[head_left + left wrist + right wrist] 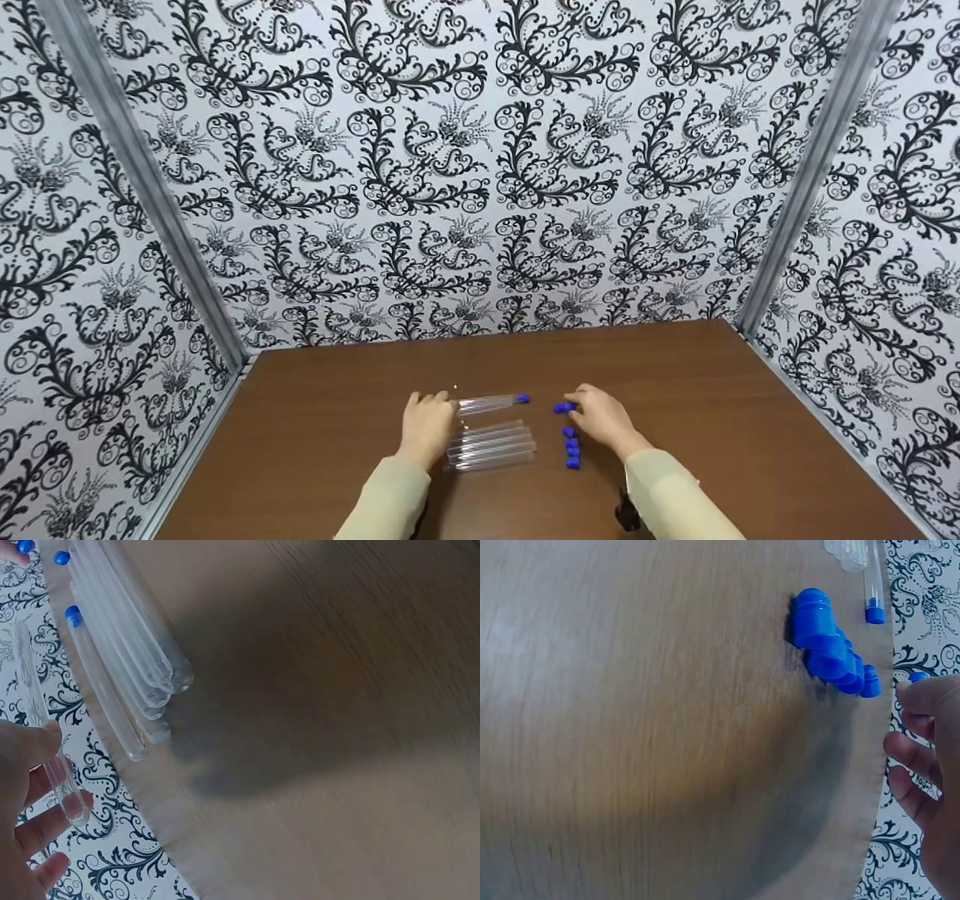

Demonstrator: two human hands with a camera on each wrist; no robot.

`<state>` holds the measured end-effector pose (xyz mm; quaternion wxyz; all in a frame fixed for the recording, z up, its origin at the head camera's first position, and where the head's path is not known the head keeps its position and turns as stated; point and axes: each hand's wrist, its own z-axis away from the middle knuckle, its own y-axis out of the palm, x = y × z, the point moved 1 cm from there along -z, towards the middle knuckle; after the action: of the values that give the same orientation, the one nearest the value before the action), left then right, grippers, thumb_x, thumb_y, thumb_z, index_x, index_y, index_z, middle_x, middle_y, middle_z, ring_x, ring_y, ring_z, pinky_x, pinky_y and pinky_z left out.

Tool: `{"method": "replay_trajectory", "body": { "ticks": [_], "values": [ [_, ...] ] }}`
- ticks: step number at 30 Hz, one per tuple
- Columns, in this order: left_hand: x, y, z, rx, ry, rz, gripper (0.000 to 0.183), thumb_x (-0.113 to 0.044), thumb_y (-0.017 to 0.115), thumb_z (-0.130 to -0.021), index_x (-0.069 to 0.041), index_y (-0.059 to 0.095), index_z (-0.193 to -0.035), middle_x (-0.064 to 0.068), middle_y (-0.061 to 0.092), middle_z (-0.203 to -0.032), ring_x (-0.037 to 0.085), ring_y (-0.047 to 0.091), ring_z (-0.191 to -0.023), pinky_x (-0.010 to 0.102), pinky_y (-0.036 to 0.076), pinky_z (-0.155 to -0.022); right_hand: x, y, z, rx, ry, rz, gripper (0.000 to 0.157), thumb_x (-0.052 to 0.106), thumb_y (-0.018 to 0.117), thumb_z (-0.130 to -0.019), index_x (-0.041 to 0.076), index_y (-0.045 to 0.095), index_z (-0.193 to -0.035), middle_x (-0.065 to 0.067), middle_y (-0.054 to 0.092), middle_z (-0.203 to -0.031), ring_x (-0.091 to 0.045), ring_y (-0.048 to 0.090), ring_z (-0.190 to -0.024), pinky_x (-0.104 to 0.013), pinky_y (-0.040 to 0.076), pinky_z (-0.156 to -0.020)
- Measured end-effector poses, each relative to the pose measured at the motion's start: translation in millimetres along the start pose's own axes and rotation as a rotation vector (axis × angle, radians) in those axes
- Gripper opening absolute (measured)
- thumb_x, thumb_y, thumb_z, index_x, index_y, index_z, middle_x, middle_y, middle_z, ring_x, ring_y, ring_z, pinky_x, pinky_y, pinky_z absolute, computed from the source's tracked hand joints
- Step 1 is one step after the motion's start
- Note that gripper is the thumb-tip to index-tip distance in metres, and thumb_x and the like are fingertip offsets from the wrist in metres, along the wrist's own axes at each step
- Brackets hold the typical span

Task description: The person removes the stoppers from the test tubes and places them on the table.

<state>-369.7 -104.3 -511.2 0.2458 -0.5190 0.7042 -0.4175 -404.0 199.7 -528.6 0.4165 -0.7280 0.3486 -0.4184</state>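
My left hand (430,427) holds a clear test tube (30,682) between thumb and fingers, near its rounded end, raised over the table. No cap shows on this tube. A test tube with a blue cap (73,615) lies on the table, beside several clear tubes without caps (491,448) laid side by side. My right hand (606,420) pinches a small blue cap (561,407) between thumb and forefinger, mostly hidden by the fingertips in the right wrist view. Several loose blue caps (814,621) stand in a row on the table, nearer me than that hand.
The brown wooden table (360,382) is enclosed by panels with a black-and-white scroll pattern (450,187) at the back and sides. Grey metal posts (814,150) rise at its two back corners.
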Motion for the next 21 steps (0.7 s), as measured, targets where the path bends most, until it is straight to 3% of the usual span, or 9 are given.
{"method": "replay_trajectory", "body": {
  "ticks": [9,17,21],
  "values": [
    [2.3,7.6,4.2,-0.005,-0.011,0.016,0.012,-0.02,0.078,-0.07,-0.014,0.067,-0.07,0.0,0.06,-0.073,0.022,0.061,-0.066,0.042,0.043,-0.074,-4.5,8.0,-0.9,0.047,0.04,-0.032,0.026,0.008,0.072,-0.081,0.003,0.073,-0.107,-0.004,0.061,-0.09,-0.023,0.061,-0.08,-0.044,0.051,-0.07],
    [2.8,9.1,4.9,-0.013,-0.014,0.016,0.014,-0.02,0.078,-0.07,-0.012,0.067,-0.073,0.002,0.062,-0.074,0.023,0.061,-0.065,0.044,0.044,-0.073,-5.5,11.7,-3.3,0.105,0.077,-0.059,0.027,0.01,0.072,-0.083,0.001,0.072,-0.108,-0.006,0.062,-0.094,-0.028,0.063,-0.089,-0.046,0.051,-0.076],
    [1.3,10.2,5.0,0.022,-0.042,0.025,0.013,-0.021,0.078,-0.071,-0.013,0.068,-0.072,0.001,0.062,-0.074,0.022,0.061,-0.066,0.044,0.044,-0.074,-5.3,13.1,-3.5,0.126,0.092,-0.055,0.027,0.01,0.072,-0.083,0.001,0.072,-0.109,-0.006,0.062,-0.094,-0.028,0.063,-0.089,-0.046,0.051,-0.077]
  ]
}}
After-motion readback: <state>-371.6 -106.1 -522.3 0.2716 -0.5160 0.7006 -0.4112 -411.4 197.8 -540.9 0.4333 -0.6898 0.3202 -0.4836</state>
